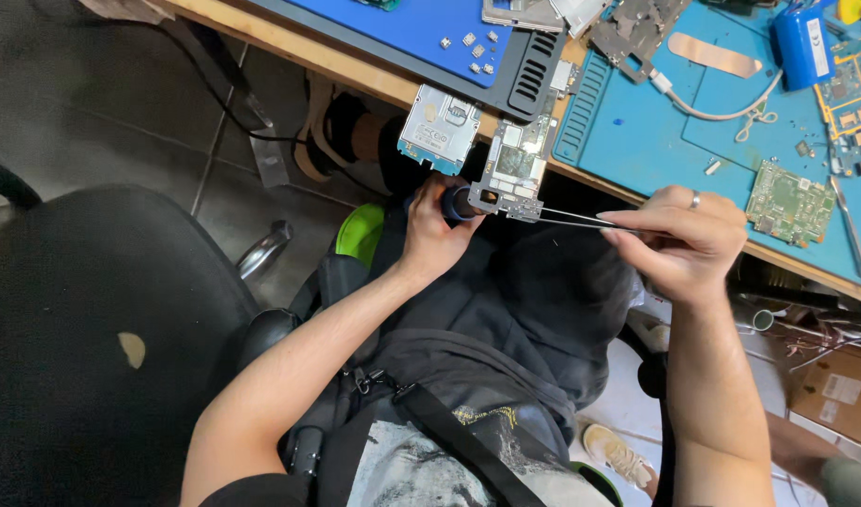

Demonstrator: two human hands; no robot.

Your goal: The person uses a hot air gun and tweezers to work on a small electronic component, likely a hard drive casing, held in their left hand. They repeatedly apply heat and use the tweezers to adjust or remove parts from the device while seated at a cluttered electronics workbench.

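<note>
Over the lap, right hand [686,246] pinches thin metal tweezers [569,222].

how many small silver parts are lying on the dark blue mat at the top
5 small silver parts on the dark blue mat: one at left, two near the middle, one upper right, one lowest, possibly two touching.

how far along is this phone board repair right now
Done: the phone frame lies stripped on the desk edge, loose chips on the blue mat. In hand: left hand grips a holder carrying the circuit board; right hand works tweezers at it. Left: reassembly.
</note>
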